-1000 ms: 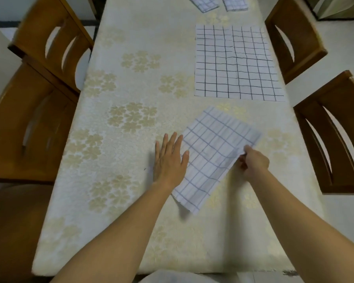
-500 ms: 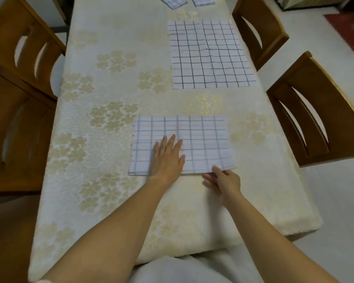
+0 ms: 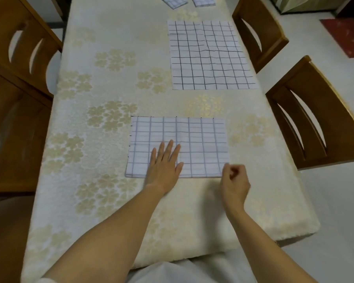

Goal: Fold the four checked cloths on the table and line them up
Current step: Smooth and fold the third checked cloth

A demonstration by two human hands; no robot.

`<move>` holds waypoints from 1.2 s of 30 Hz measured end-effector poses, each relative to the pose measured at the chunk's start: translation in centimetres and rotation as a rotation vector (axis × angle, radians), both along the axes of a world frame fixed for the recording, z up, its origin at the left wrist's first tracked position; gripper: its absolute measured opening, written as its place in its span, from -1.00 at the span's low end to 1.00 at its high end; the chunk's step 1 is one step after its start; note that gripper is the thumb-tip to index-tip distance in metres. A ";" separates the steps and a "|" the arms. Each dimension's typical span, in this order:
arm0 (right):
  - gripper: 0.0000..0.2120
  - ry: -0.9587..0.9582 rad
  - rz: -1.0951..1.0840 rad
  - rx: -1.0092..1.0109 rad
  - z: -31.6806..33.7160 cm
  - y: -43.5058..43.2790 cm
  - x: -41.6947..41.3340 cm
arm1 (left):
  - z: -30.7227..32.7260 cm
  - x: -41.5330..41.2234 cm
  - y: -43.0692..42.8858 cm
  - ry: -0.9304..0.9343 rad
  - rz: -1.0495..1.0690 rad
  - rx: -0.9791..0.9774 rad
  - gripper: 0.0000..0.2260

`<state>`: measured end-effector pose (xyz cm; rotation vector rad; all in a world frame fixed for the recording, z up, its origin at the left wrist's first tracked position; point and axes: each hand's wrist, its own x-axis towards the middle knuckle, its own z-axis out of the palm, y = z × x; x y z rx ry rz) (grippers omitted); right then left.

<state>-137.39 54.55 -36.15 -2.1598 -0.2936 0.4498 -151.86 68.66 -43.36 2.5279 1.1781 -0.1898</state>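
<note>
A checked cloth, folded in half into a wide rectangle, lies on the table in front of me. My left hand presses flat on its lower left part with fingers spread. My right hand is curled at the cloth's near right corner and seems to pinch it. Farther back on the right, a second checked cloth lies spread out flat. At the far edge of the view, two smaller folded checked cloths lie side by side, partly cut off.
A cream tablecloth with pale flower patterns covers the table. Two wooden chairs stand along its right side and two more along its left. A red mat lies on the floor at far right.
The cloth was turned from a slanted position to lie square in front of me. My left hand stayed flat on it while my right hand moved to its near right corner and curled shut.
</note>
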 end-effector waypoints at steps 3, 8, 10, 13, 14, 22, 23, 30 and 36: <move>-0.88 -0.222 0.342 0.052 -0.3 4.6 -1.1 | 1.1 0.6 0.5 -0.136 0.066 0.037 -0.44; -0.56 -0.454 0.819 -0.094 -4.0 12.1 -0.8 | 1.5 2.6 3.5 -0.062 0.106 0.084 -0.47; -0.48 -0.507 0.985 -0.256 -5.4 14.0 0.0 | 0.9 3.1 5.0 0.010 0.108 0.066 -0.45; -0.42 -0.538 1.082 -0.427 -7.1 15.5 1.4 | -0.2 2.7 6.8 0.034 0.137 0.025 -0.46; -0.43 -0.548 1.088 -0.449 -7.5 15.7 1.9 | -0.5 2.4 7.2 0.030 0.135 0.031 -0.46; -0.42 -0.560 1.026 -0.476 -8.3 14.6 7.7 | -1.2 0.8 7.5 0.021 0.176 0.095 -0.43; -0.41 -0.553 1.003 -0.498 -8.3 14.0 8.6 | -1.3 0.6 7.5 0.022 0.168 0.095 -0.42; -0.42 -0.683 0.931 -0.419 -6.1 12.7 4.4 | 0.5 1.6 5.3 -0.132 0.130 0.174 -0.40; -0.44 -0.533 0.954 -0.451 -8.2 10.0 -1.4 | -1.2 0.6 2.0 0.030 0.140 0.095 -0.41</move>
